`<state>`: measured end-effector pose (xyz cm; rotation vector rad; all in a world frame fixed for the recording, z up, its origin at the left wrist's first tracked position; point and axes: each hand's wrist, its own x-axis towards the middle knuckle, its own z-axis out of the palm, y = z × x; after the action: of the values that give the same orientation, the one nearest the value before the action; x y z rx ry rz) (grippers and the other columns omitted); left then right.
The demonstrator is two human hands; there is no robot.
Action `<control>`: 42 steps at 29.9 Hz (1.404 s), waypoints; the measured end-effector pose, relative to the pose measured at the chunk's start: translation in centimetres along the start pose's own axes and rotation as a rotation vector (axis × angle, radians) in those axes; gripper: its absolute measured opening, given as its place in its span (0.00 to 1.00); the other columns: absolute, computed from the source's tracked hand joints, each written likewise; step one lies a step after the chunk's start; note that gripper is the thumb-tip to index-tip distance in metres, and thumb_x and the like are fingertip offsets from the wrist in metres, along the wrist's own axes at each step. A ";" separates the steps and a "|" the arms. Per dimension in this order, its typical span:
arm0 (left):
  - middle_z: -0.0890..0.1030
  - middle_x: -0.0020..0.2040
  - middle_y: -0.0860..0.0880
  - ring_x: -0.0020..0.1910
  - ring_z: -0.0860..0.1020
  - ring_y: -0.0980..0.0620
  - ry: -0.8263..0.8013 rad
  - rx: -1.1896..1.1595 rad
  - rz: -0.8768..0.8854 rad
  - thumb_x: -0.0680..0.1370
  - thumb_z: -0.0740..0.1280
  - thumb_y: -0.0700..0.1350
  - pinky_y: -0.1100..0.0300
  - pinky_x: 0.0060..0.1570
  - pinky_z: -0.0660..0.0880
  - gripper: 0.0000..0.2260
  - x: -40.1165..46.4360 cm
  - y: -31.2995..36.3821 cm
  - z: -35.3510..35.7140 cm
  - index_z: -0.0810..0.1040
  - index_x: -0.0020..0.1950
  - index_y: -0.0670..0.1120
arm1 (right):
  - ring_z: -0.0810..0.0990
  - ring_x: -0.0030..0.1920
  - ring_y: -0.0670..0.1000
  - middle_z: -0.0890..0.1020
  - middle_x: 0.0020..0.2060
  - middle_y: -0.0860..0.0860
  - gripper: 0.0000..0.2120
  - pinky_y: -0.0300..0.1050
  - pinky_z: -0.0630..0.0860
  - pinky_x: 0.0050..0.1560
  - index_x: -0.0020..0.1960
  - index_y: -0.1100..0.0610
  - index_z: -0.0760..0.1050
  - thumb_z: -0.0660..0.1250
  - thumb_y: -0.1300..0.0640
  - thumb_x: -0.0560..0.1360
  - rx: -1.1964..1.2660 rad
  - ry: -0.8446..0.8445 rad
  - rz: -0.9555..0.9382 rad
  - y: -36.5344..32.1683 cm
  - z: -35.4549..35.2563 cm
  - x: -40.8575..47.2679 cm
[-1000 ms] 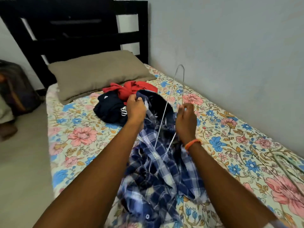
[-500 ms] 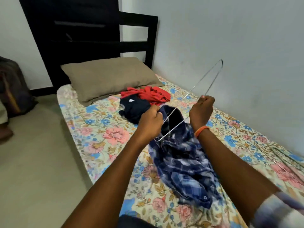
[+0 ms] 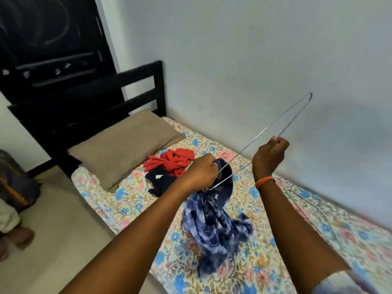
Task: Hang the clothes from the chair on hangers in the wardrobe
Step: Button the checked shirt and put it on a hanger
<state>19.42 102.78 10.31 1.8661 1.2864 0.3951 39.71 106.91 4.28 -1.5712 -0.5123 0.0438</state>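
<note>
While the left hand [image 3: 201, 172] grips the collar end of the blue plaid shirt [image 3: 214, 217], the right hand [image 3: 270, 153] holds the wire hanger [image 3: 265, 132] in a closed fist near its middle. One end of the hanger sits at the shirt opening beside the left hand; the other end points up toward the wall [image 3: 254, 49].

Compared with a second ago, three things have changed:

1. The shirt has been lifted. It lay spread flat on the bed [image 3: 135, 198]; it now hangs bunched from the left hand, with only its lower part touching the floral sheet.
2. The hanger has swung from near upright to a long diagonal, its lower end brought to the collar.
3. The view has drawn back and risen (the person appears to be straightening up).

Judgement: the step in hand is threading the hanger into the shirt. The near end seems to be at or just inside the neck opening; motion blur hides whether it has entered a shoulder. The far shoulder is not yet seated, so the shirt is not ready to carry.

A red garment [image 3: 171, 160] and a dark navy garment [image 3: 161, 181] lie touching each other near the pillow [image 3: 125, 143], both still to be hung. Further wire hangers [image 3: 314, 211] lie on the sheet by the wall. No wardrobe can be identified with certainty.
</note>
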 end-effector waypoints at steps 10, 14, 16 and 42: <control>0.71 0.34 0.50 0.35 0.70 0.49 0.217 0.057 0.195 0.80 0.58 0.39 0.59 0.33 0.63 0.13 -4.9 10.3 -8.9 0.70 0.35 0.47 | 0.79 0.35 0.65 0.81 0.35 0.60 0.11 0.51 0.71 0.32 0.55 0.56 0.66 0.52 0.49 0.82 -0.260 -0.038 -0.444 -11.5 -7.5 -3.6; 0.72 0.29 0.47 0.30 0.70 0.47 0.271 -0.117 0.173 0.78 0.60 0.38 0.62 0.28 0.66 0.16 -6.2 10.4 -11.5 0.71 0.30 0.45 | 0.75 0.29 0.61 0.76 0.30 0.56 0.04 0.49 0.68 0.26 0.52 0.53 0.67 0.60 0.52 0.82 -0.572 -0.177 -0.798 -11.8 -11.2 -9.8; 0.74 0.31 0.44 0.33 0.72 0.46 0.221 -0.194 0.181 0.78 0.61 0.39 0.58 0.36 0.67 0.13 -7.1 9.8 -12.6 0.73 0.33 0.44 | 0.72 0.26 0.57 0.73 0.28 0.54 0.04 0.47 0.64 0.24 0.52 0.52 0.67 0.61 0.52 0.82 -0.659 -0.265 -0.867 -11.9 -13.5 -13.3; 0.79 0.49 0.42 0.40 0.81 0.38 -0.128 0.468 1.293 0.77 0.64 0.41 0.52 0.30 0.68 0.08 -32.1 9.6 6.7 0.72 0.56 0.42 | 0.74 0.19 0.60 0.76 0.22 0.57 0.13 0.49 0.69 0.17 0.34 0.60 0.78 0.82 0.59 0.60 -1.300 -0.422 -0.486 -17.0 -43.7 -27.1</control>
<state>16.01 70.00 19.47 2.8895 -0.1142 0.6246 25.14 56.18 16.47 -2.6517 -1.4243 -0.4157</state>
